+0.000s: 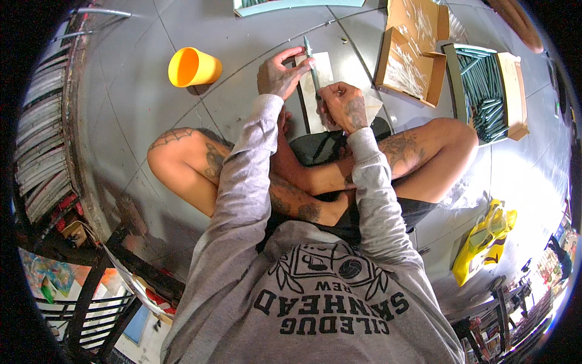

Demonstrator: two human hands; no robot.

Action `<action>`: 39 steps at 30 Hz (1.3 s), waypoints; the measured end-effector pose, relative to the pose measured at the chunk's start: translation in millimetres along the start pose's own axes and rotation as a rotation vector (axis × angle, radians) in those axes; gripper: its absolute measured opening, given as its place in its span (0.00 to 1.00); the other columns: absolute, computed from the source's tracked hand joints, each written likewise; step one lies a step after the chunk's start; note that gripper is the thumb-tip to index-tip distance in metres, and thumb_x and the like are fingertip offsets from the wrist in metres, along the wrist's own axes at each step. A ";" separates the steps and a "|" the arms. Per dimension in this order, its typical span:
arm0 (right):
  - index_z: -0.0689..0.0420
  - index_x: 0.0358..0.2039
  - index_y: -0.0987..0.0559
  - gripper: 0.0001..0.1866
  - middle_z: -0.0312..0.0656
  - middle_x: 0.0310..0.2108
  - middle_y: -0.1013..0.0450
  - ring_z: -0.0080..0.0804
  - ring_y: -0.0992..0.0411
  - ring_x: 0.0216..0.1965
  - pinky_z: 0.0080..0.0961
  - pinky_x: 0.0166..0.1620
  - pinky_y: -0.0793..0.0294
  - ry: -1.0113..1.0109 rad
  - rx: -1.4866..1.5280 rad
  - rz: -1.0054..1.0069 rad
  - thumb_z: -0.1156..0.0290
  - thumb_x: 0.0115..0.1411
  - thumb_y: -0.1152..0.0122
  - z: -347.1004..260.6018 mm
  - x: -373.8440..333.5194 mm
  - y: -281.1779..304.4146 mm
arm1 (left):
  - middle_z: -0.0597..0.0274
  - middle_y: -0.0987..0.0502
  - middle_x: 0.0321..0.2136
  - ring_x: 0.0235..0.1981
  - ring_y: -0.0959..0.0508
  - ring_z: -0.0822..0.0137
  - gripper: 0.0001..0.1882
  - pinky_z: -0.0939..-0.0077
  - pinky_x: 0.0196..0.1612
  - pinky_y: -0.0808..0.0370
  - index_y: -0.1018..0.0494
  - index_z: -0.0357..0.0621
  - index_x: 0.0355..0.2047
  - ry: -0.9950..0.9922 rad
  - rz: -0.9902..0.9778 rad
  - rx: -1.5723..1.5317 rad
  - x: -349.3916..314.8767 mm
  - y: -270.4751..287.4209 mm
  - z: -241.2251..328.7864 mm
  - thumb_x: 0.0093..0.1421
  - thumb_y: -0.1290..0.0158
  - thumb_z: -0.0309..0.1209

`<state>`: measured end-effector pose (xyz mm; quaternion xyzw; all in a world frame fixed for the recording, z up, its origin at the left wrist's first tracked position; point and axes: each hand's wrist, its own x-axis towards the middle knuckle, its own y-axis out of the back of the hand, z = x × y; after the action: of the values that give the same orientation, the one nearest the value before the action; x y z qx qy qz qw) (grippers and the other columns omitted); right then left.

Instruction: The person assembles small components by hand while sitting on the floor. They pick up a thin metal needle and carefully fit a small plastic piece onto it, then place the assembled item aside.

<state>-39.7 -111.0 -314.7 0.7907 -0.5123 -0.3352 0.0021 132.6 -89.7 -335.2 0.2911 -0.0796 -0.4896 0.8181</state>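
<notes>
In front of my crossed legs, both hands are on one slim dark green pen (313, 71), which is tilted slightly with its narrow tip away from me. My left hand (280, 74) pinches it near the far end between thumb and fingers. My right hand (345, 105) has its fingers closed round the near end. Beneath the pen a pale rectangular board (308, 113) lies on the floor. The near part of the pen is partly hidden by my right fingers.
On the right are a cardboard box (433, 79) of thin white sticks and an open box (515, 91) packed with green pens. A yellow cup (197, 67) lies at the left on the grey tiles. Nearer right is a yellow plastic bag (470, 258). A pale blue box (273, 8) shows at the far edge.
</notes>
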 end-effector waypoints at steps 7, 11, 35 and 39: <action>0.63 0.29 0.17 0.17 0.39 0.17 0.23 0.24 0.25 0.19 0.24 0.28 0.25 -0.019 0.008 0.012 0.60 0.54 0.37 4.2 -2.4 -0.7 | 0.58 0.17 0.42 0.44 0.18 0.59 0.33 0.68 0.49 0.24 0.18 0.50 0.43 0.041 -0.005 0.000 -0.6 0.1 0.4 0.45 0.36 0.60; 0.63 0.28 0.17 0.16 0.40 0.16 0.24 0.24 0.26 0.18 0.24 0.27 0.25 -0.007 0.008 0.014 0.60 0.54 0.37 7.4 -2.1 -1.9 | 0.58 0.17 0.42 0.44 0.18 0.59 0.33 0.68 0.50 0.24 0.18 0.50 0.43 0.066 -0.019 0.020 0.6 0.0 -1.4 0.44 0.36 0.60; 0.63 0.27 0.17 0.17 0.43 0.20 0.22 0.29 0.23 0.24 0.29 0.33 0.24 0.035 -0.002 0.069 0.59 0.51 0.36 13.6 -0.9 -5.2 | 0.66 0.21 0.35 0.41 0.22 0.65 0.14 0.69 0.49 0.28 0.19 0.51 0.34 -0.209 0.034 -0.047 -2.9 -6.5 1.1 0.52 0.36 0.43; 0.63 0.26 0.18 0.17 0.46 0.20 0.22 0.35 0.22 0.24 0.31 0.33 0.23 0.123 -0.120 0.144 0.58 0.52 0.35 6.3 -1.5 -6.8 | 0.66 0.21 0.35 0.40 0.22 0.66 0.15 0.70 0.48 0.28 0.18 0.51 0.36 -0.221 0.024 -0.027 -4.8 -3.2 4.8 0.52 0.36 0.45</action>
<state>-37.9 -104.4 -321.1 0.7693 -0.5458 -0.3150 0.1048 125.8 -88.7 -332.2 0.2233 -0.1663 -0.5100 0.8138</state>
